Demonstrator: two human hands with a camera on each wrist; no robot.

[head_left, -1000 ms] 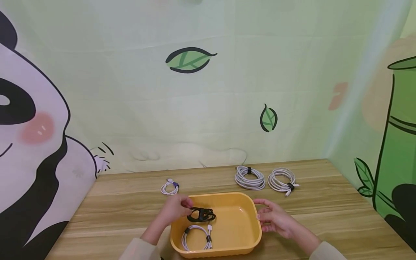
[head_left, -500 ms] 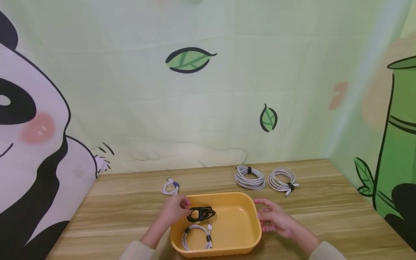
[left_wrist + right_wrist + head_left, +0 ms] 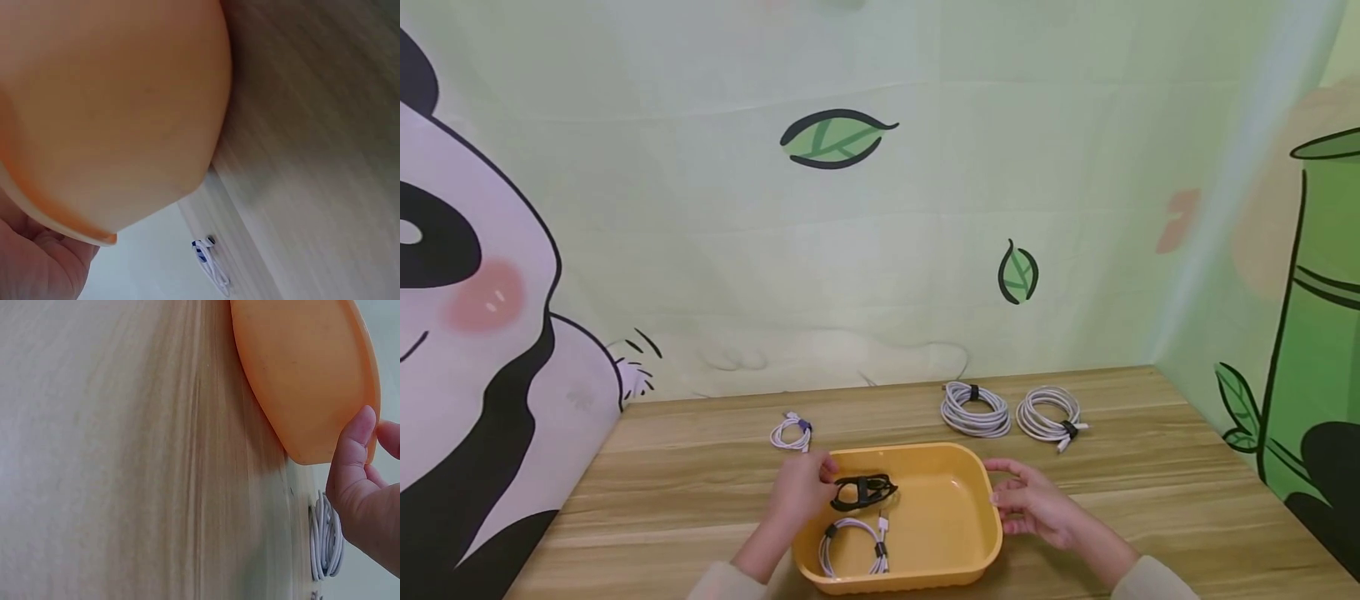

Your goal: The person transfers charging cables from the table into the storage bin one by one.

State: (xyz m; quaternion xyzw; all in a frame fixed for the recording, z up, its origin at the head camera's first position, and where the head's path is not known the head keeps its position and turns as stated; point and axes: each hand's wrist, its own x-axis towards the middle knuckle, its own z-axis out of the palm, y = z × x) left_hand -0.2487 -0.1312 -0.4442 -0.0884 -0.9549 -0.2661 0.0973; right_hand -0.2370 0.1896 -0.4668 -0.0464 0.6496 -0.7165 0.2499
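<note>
A yellow tray [image 3: 938, 533] sits on the wooden table at the front. My left hand [image 3: 801, 492] reaches over its left rim, pinching the left edge of a coiled black cable [image 3: 863, 492]; the exact contact is partly hidden. In the left wrist view the tray wall hides the fingertips and that cable. In front of the black cable, a coiled white cable [image 3: 880, 552] with black ties lies inside the tray. My right hand [image 3: 1033, 507] grips the tray's right rim; the right wrist view shows its thumb [image 3: 357, 428] against the outer wall.
Behind the tray at left lies a small white cable [image 3: 778, 437] with a blue tie. Two larger coiled white cables, the left one [image 3: 973, 421] and the right one [image 3: 1037, 425], lie near the table's back edge. A printed cloth backdrop [image 3: 715, 208] rises behind the table [image 3: 662, 500].
The black cable has shifted very slightly backward and turned a little, with my left hand moving slightly along. My right hand and the tray stay in place.
</note>
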